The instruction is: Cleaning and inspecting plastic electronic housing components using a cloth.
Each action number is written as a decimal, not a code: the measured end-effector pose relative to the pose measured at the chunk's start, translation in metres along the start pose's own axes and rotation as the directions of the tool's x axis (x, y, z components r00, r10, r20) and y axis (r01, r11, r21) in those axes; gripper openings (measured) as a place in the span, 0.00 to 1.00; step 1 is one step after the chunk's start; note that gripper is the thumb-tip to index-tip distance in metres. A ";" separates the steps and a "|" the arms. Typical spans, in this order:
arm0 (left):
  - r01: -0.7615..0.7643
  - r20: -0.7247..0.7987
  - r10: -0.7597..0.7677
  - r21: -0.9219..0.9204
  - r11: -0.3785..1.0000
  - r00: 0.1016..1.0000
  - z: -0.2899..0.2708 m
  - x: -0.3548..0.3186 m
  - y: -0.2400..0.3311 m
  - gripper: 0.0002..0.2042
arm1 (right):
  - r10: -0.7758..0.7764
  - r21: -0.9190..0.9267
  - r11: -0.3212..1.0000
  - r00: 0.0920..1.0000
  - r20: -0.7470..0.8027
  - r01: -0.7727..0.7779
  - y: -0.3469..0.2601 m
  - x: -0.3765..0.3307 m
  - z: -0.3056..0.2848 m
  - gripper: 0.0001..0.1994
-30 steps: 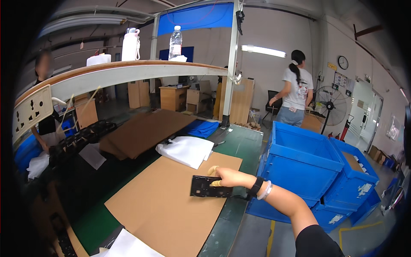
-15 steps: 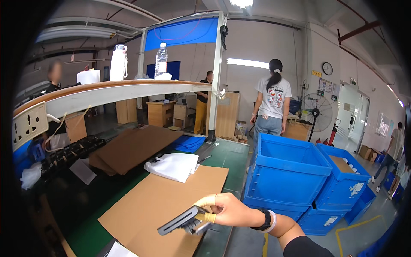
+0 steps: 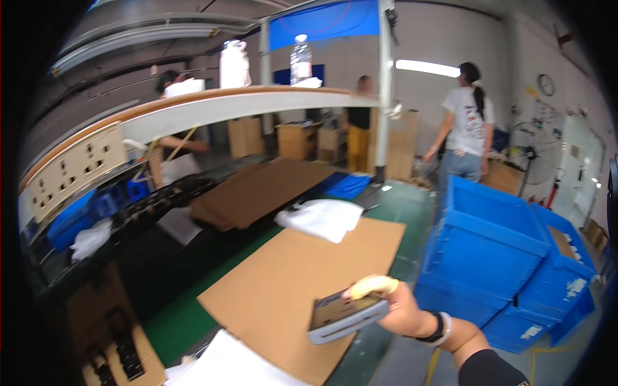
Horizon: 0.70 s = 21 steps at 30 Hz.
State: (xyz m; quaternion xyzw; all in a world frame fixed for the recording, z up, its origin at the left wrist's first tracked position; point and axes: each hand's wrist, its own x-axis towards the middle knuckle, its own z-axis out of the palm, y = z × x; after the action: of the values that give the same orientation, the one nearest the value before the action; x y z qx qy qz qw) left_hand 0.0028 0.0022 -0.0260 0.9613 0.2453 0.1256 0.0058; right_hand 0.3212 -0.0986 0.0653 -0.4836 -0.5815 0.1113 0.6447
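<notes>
My right hand (image 3: pixel 400 310), with yellow finger covers on it, is closed around one end of a grey-and-black rectangular device housing (image 3: pixel 341 325) with a long slot along its edge. It hangs above the near right part of a flat brown cardboard sheet (image 3: pixel 283 289) on the green bench. Blur hides the housing's finer details. White paper sheets (image 3: pixel 238 363) lie at the near edge of the cardboard. A crumpled white bag (image 3: pixel 322 219) rests at its far edge. My left hand is out of view.
Stacked blue crates (image 3: pixel 483 251) stand right of the bench. More brown cardboard (image 3: pixel 264 190) lies farther back. Black parts (image 3: pixel 125 344) sit at the near left. A shelf (image 3: pixel 251 100) with bottles and a socket strip (image 3: pixel 77 164) spans above. A person (image 3: pixel 467 125) stands beyond the crates.
My view has swung left, so the scene sits farther right. The housing, still in my right hand, has turned so its slotted edge faces me. More white paper and black parts show at the near left.
</notes>
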 end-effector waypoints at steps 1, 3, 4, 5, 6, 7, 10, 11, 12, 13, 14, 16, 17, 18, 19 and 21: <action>0.032 0.016 -0.033 0.021 0.999 0.999 -0.002 0.004 0.003 0.27 | -0.065 -0.063 0.996 0.998 0.001 0.065 0.002 0.000 -0.002 0.15; 0.031 0.029 -0.030 -0.035 0.999 0.999 -0.005 0.006 0.007 0.28 | -0.061 -0.191 0.980 0.997 -0.039 0.052 0.005 -0.002 -0.002 0.15; 0.035 0.033 -0.034 -0.047 0.998 0.999 -0.005 0.004 0.007 0.28 | -0.083 -0.191 0.979 0.996 -0.046 0.073 0.006 -0.002 0.001 0.15; 0.056 0.042 -0.054 -0.040 0.998 0.998 -0.007 0.002 0.007 0.28 | -0.105 -0.195 0.976 0.993 -0.053 0.093 0.008 -0.001 0.004 0.15; 0.056 0.048 -0.054 -0.043 0.998 0.997 -0.009 0.002 0.008 0.28 | -0.102 -0.183 0.979 0.994 -0.048 0.092 0.008 -0.001 0.006 0.15; 0.055 0.054 -0.052 -0.047 0.997 0.997 -0.012 0.002 0.009 0.28 | -0.101 -0.183 0.979 0.994 -0.045 0.091 0.008 -0.001 0.007 0.14; 0.072 0.094 -0.066 -0.065 0.995 0.993 -0.015 0.001 0.009 0.27 | -0.104 -0.175 0.980 0.994 -0.038 0.096 0.008 0.000 0.010 0.15; 0.078 0.096 -0.071 -0.065 0.995 0.993 -0.015 0.001 0.009 0.27 | -0.111 -0.170 0.980 0.993 -0.040 0.103 0.008 0.000 0.010 0.15; 0.076 0.094 -0.069 -0.064 0.995 0.993 -0.014 0.001 0.008 0.27 | -0.115 -0.171 0.979 0.993 -0.026 0.109 0.008 -0.001 0.010 0.15; 0.073 0.092 -0.067 -0.063 0.995 0.993 -0.014 0.000 0.007 0.26 | -0.112 -0.168 0.980 0.993 -0.023 0.107 0.007 0.000 0.011 0.15; 0.078 0.095 -0.072 -0.064 0.995 0.993 -0.013 0.001 0.007 0.26 | -0.142 -0.152 0.979 0.990 -0.019 0.137 0.006 0.000 0.012 0.14; 0.078 0.086 -0.071 -0.083 0.993 0.994 -0.014 0.001 0.006 0.27 | -0.197 -0.149 0.969 0.980 -0.003 0.195 0.007 0.002 0.010 0.11; 0.083 0.088 -0.075 -0.083 0.993 0.993 -0.015 0.002 0.007 0.27 | -0.196 -0.145 0.970 0.981 -0.001 0.194 0.006 0.003 0.011 0.11; 0.088 0.100 -0.080 -0.080 0.993 0.992 -0.016 0.002 0.007 0.27 | -0.208 -0.133 0.970 0.978 -0.005 0.206 0.005 0.003 0.011 0.11; 0.093 0.111 -0.084 -0.077 0.993 0.990 -0.016 0.003 0.008 0.27 | -0.221 -0.122 0.968 0.975 -0.009 0.218 0.004 0.004 0.012 0.11; 0.091 0.109 -0.082 -0.075 0.993 0.991 -0.015 0.004 0.008 0.27 | -0.230 -0.177 0.957 0.973 0.010 0.228 0.004 0.001 0.008 0.11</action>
State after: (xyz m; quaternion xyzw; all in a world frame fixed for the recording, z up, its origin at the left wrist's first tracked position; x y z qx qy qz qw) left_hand 0.0058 -0.0038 -0.0096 0.9540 0.2809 0.0841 0.0626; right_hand 0.3167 -0.0921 0.0622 -0.4691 -0.6378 -0.0187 0.6106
